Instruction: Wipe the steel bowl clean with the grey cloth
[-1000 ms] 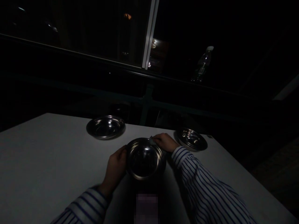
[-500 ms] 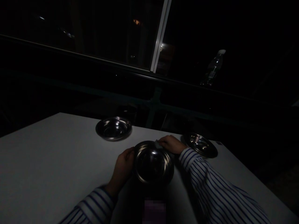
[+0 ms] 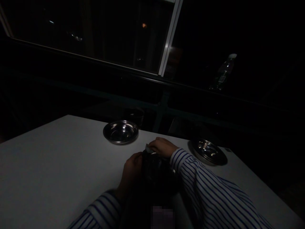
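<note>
Between my hands a shiny metal bowl [image 3: 157, 173] is held up over the near edge of the table, its inside mostly in shadow. My left hand [image 3: 132, 165] grips the bowl's left rim, fingers closed on it. At the far rim my right hand [image 3: 163, 147] pinches a small pale cloth [image 3: 149, 148] against the metal, close to the left hand's fingertips. The bowl's lower part fades into the dark, so its underside cannot be made out.
A second metal bowl [image 3: 120, 132] sits at the white table's [image 3: 59, 159] far edge, left of centre. Metal bowls, seemingly stacked [image 3: 209, 152], stand at the right. Beyond the table, a plastic bottle [image 3: 224, 72] stands near the dark window [image 3: 95, 35].
My right hand with the cloth has slid left along the far rim, nearer my left hand. The bowl's inside looks darker and more tilted. The whole view has shifted slightly.
</note>
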The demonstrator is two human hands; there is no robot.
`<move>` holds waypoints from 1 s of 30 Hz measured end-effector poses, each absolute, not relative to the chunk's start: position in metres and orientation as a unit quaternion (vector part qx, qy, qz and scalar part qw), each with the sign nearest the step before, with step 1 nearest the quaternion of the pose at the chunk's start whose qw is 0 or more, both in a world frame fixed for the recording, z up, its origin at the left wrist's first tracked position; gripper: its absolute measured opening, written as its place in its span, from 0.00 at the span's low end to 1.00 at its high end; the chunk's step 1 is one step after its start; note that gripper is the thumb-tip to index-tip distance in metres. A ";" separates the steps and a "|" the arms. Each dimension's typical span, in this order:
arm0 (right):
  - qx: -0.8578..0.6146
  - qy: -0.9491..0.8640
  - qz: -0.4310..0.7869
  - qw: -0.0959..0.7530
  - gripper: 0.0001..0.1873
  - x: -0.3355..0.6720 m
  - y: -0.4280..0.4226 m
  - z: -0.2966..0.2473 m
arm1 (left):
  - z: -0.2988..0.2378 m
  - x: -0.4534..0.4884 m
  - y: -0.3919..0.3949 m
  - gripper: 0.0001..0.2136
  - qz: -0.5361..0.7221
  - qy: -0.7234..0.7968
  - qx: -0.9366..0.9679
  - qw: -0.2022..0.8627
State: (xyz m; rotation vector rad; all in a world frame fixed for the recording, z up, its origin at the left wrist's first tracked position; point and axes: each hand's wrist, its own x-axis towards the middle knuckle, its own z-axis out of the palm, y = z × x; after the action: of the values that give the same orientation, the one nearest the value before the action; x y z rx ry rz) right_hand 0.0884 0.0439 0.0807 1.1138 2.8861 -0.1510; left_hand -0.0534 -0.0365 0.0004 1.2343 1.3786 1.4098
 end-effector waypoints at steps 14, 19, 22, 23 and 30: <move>0.428 0.900 -0.070 0.039 0.16 0.144 0.048 0.085 | 0.014 -0.049 -0.049 0.14 0.578 0.460 0.490 0.462; 0.373 0.925 -0.065 0.011 0.16 0.091 0.060 0.080 | 0.007 -0.056 -0.039 0.14 0.559 0.522 0.499 0.407; 0.343 0.937 -0.061 0.003 0.15 0.073 0.053 0.077 | 0.004 -0.057 -0.035 0.15 0.556 0.558 0.492 0.372; 0.335 0.940 -0.060 0.000 0.15 0.070 0.049 0.076 | 0.004 -0.057 -0.035 0.15 0.559 0.570 0.482 0.361; 0.279 0.958 -0.058 -0.012 0.12 0.062 0.025 0.071 | 0.003 -0.054 -0.035 0.15 0.602 0.604 0.416 0.316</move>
State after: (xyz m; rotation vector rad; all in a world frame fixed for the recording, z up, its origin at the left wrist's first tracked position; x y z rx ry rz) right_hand 0.0625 0.0249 0.0707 0.8838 3.0337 -0.1831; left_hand -0.0538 -0.0353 0.0029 1.0960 1.5897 1.5865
